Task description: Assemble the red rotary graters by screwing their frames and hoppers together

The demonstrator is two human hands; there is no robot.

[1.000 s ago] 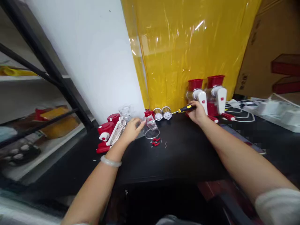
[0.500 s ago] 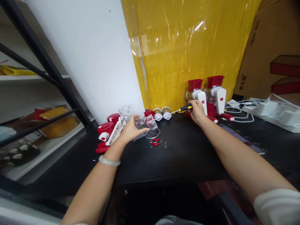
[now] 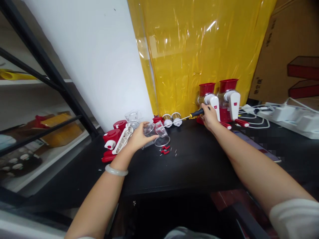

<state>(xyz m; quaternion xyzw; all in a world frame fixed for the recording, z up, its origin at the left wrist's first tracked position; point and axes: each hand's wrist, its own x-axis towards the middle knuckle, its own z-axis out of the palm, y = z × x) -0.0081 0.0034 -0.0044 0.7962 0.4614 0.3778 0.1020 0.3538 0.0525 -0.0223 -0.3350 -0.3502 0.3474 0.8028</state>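
My left hand (image 3: 140, 135) grips a clear plastic housing (image 3: 149, 129) on the black table, thumb on the near side and fingers behind. In my right hand (image 3: 208, 116) is a screwdriver (image 3: 197, 113) with a black and yellow handle. Its long shaft points left, and the tip meets the clear housing's right part; exactly where it touches is too small to tell. Just in front of the housing lie small red plastic pieces (image 3: 165, 151) and several loose screws (image 3: 175, 152). Two metal grater drums (image 3: 176, 119) stand behind the shaft.
Two assembled red-and-white rotary graters (image 3: 231, 99) stand at the back right. White cables and a power strip (image 3: 289, 118) lie beyond them, near a tablet (image 3: 259, 146). Red parts (image 3: 112, 136) and a white arm piece (image 3: 123, 141) sit at the left. A black rack (image 3: 72, 106) borders the table.
Both hands keep almost the same place. The screwdriver stays against the clear housing, with my right hand's fingers slightly shifted on the handle. The view has tilted very slightly.
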